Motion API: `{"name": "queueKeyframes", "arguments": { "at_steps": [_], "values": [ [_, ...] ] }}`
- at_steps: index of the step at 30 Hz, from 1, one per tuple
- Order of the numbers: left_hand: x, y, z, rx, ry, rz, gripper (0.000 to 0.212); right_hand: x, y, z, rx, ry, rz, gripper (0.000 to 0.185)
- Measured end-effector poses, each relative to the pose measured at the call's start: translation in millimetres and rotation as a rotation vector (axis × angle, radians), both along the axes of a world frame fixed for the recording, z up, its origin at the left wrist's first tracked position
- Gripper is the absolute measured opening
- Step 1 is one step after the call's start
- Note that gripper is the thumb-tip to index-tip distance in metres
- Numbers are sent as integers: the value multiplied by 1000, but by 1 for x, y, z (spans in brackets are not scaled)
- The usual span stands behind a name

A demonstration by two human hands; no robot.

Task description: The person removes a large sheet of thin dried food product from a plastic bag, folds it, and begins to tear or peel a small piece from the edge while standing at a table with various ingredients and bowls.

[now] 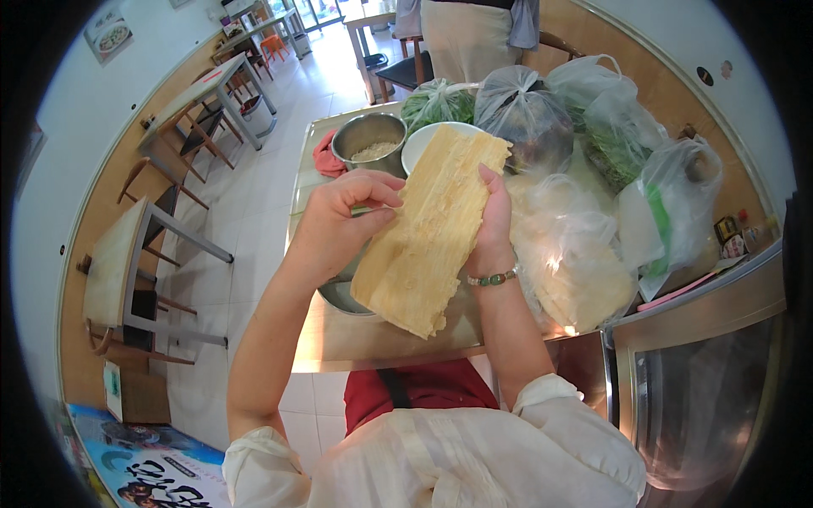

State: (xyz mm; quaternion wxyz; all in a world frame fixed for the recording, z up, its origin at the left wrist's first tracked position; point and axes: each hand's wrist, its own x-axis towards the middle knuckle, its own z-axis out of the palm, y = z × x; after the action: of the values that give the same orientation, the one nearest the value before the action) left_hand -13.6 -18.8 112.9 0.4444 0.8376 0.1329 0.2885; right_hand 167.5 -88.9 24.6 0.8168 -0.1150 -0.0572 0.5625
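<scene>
A wide, pale yellow dried sheet, perhaps tofu skin (425,235), is held tilted above the table. My right hand (494,209) grips its right edge, thumb on the front, with a beaded bracelet at the wrist. My left hand (356,213) is at the sheet's left edge, fingers bent and thumb near the index finger; whether it pinches the sheet is unclear. Behind the sheet, a metal pot (369,136) holds pale grains beside a white bowl (422,147). Below my left hand, a metal basin (343,295) is mostly hidden by the sheet and hand.
Plastic bags of greens (438,105), a dark-filled bag (524,120) and a bag of pale yellow sheets (571,254) crowd the table's back and right. A red cloth (328,155) lies by the pot. A person (467,35) stands beyond the table. Tables and chairs line the left wall.
</scene>
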Motion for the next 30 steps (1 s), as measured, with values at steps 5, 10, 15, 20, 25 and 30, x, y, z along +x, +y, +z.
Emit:
{"name": "queueKeyframes", "arguments": {
  "at_steps": [5, 10, 15, 20, 25, 30],
  "values": [
    [6, 6, -5, -78, 27, 17, 16, 0, 0, 1, 29, 72, 19, 48],
    [-7, 1, -13, -330, 164, 114, 36, 3, 1, 0, -31, 49, -31, 47],
    [-25, 4, -20, -562, 146, -98, 38, 12, 9, 3, -43, -20, -65, 46],
    [-31, 6, -26, -658, 13, -44, 33, 3, 19, 26, 12, -32, -129, 44],
    [-38, 2, -23, -748, -98, 18, 31, -7, 17, 31, 92, -89, -116, 42],
    [-45, -2, -24, -803, -155, 39, 31, -27, 10, 29, -8, -140, -105, 38]
  ]
}}
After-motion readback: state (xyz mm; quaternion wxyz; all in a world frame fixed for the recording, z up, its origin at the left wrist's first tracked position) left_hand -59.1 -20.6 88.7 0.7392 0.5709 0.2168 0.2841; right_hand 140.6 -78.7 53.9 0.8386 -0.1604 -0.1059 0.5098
